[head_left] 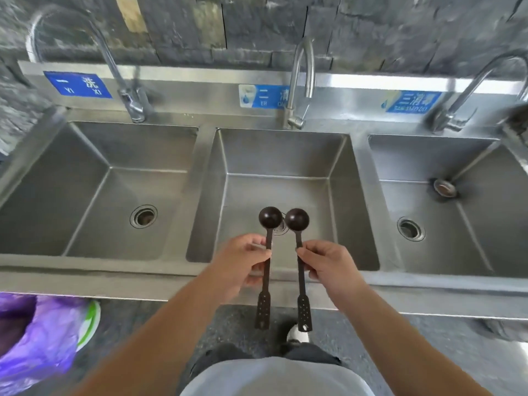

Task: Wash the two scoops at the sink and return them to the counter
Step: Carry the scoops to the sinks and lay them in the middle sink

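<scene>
1. A long stainless-steel sink unit (pixel 183 284) ran across the whole view, set against a dark stone wall (pixel 257 24), with three basins side by side.
2. The middle basin (pixel 283 164) lay straight ahead of the person; the left basin (pixel 94 178) and right basin (pixel 445 201) flanked it, each with a round drain in its floor.
3. A curved faucet stood behind each basin; the middle faucet (pixel 301 81) arched over the back rim of the middle basin, and no water could be seen coming from it.
4. Blue labels (pixel 77 84) were stuck to the backsplash above the basins.
5. A purple plastic bag (pixel 37 338) sat on the floor at lower left.
6. The left hand (pixel 243 261) was closed around the handle of the left scoop (pixel 268 244), thumb and fingers pinching the stem about midway.
7. The right hand (pixel 328 261) was likewise closed around the stem of the right scoop (pixel 298 247).
8. Both scoops were dark, with round bowls and long thin handles ending in perforated flat tips; they were held nearly parallel, bowls pointing away from the person.
9. The two bowls hung side by side over the floor of the middle basin, just beside each other, above its drain, while the handle tips reached back past the front rim of the sink.
</scene>
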